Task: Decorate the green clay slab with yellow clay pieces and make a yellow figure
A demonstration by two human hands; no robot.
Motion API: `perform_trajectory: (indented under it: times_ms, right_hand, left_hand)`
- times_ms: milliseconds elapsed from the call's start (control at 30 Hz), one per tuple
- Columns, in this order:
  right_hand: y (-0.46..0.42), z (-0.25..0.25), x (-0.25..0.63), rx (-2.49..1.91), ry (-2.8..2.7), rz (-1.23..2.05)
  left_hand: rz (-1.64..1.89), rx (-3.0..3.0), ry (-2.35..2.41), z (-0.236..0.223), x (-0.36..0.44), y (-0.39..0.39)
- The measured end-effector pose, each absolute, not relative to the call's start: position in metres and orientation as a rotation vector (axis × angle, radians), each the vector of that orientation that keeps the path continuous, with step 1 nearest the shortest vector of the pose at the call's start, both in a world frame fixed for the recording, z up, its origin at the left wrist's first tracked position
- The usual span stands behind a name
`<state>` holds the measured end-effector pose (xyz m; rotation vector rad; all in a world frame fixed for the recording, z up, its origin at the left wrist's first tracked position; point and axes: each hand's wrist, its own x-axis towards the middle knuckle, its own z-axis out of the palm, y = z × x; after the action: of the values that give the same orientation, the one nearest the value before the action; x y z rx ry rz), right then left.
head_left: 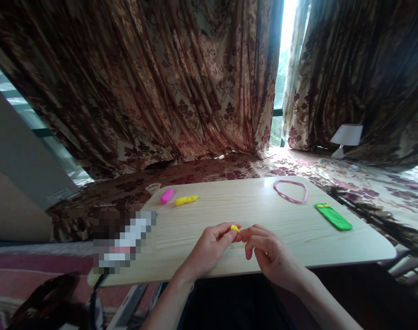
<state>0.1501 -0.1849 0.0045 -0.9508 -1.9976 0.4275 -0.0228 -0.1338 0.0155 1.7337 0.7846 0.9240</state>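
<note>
Between the thumb and fingertips of my left hand [212, 245] is a small lump of yellow modelling clay [234, 228], held just above the table. My right hand [274, 252] is beside it, with a fingertip reaching to the yellow lump and the left thumb. The other right fingers are bent and apart, and nothing shows in them. A longer yellow clay piece [186, 200] lies at the back left of the table, next to a pink clay piece [166, 196]. On the right lies a flat green clay slab [333, 217] with small yellow bits at its far end.
The pale wooden table [222, 201] has rounded corners. A pink twisted loop [291, 191] lies at its back right. At the left edge is a blurred-out pale object [128, 240] with a black cable. Behind stand a white lamp [348, 135] and patterned curtains [195, 82].
</note>
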Motion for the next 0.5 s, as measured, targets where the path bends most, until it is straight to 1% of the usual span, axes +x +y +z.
perform_trajectory:
  times_ms: [267, 500]
  right_hand:
    - [-0.189, 0.003, 0.152, -0.900, -1.936, 0.520]
    - [-0.190, -0.001, 0.151, -0.896, -1.826, 0.557]
  left_hand:
    - [0.852, 1.612, 0.713, 0.015, -0.023, -0.136]
    - [0.952, 1.450, 0.785, -0.001, -0.018, -0.139]
